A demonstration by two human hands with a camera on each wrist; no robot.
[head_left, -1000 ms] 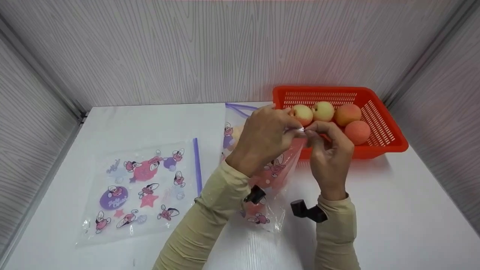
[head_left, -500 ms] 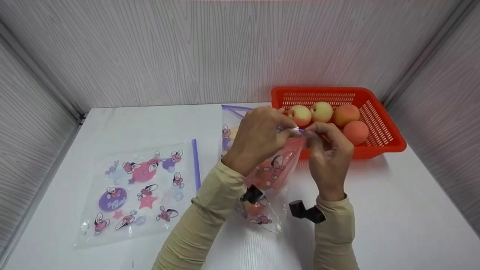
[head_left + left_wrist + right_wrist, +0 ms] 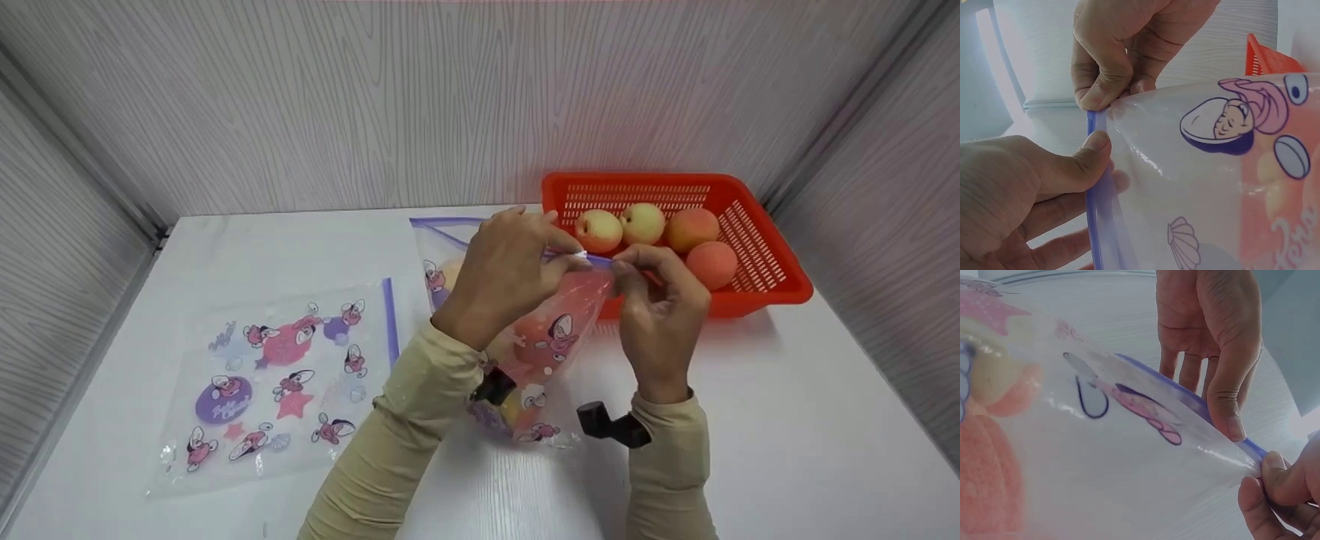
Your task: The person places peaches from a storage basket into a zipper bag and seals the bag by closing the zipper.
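A clear printed bag (image 3: pixel 547 337) with a purple top strip and fruit inside hangs from both hands. The left hand (image 3: pixel 504 274) pinches the strip at a small white piece (image 3: pixel 581 255); in the left wrist view its thumb lies on the purple strip (image 3: pixel 1092 208). The right hand (image 3: pixel 660 319) pinches the strip's right corner between thumb and index finger. A short stretch of strip shows between the two hands. Peach-coloured fruit (image 3: pixel 988 478) shows through the film in the right wrist view.
A red basket (image 3: pixel 780 262) with several peaches (image 3: pixel 712 265) stands behind the right hand. A flat printed bag (image 3: pixel 262 390) with a purple strip lies on the white table (image 3: pixel 810 420) at the left. A pale panel (image 3: pixel 360 105) rises behind.
The left hand has slid leftward along the strip, away from the right hand, showing more purple between them. The bag's left corner has moved left. The right hand has stayed nearly still.
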